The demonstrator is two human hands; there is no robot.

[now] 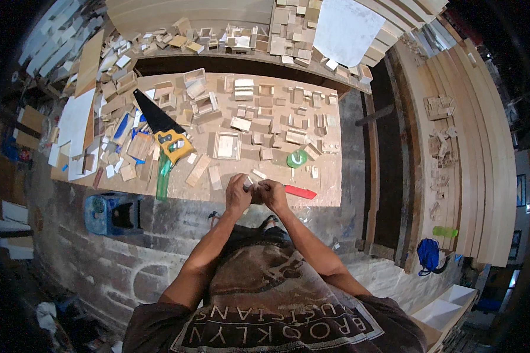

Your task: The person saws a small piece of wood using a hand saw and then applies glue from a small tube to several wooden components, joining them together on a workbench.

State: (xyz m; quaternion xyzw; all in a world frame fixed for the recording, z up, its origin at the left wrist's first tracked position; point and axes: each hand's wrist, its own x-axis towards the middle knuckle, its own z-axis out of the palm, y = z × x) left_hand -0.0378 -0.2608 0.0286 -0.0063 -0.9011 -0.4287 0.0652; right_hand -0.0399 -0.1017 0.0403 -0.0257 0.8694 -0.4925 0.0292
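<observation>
My left hand (pixel 239 192) and my right hand (pixel 272 195) meet at the front edge of the wooden worktable (pixel 206 182). Both have curled, closed fingers. Something small seems to be between them, but the fingers hide what it is. Just beyond the fingertips lies a small pale wood strip (pixel 258 173). A red-handled cutter (pixel 301 192) lies on the table right beside my right hand. Two flat wood pieces, one a pale slat (pixel 215 176), rest left of my left hand. Further off are a green round container (pixel 297 157) and a square wooden frame (pixel 227 145).
A handsaw (pixel 175 145) with a yellow handle lies at the left, above a green strip (pixel 163 178). Many small wooden boxes and blocks (pixel 244 89) cover the table. A blue plastic stool (pixel 113 214) stands at the front left. Long boards (pixel 477 153) are stacked at the right.
</observation>
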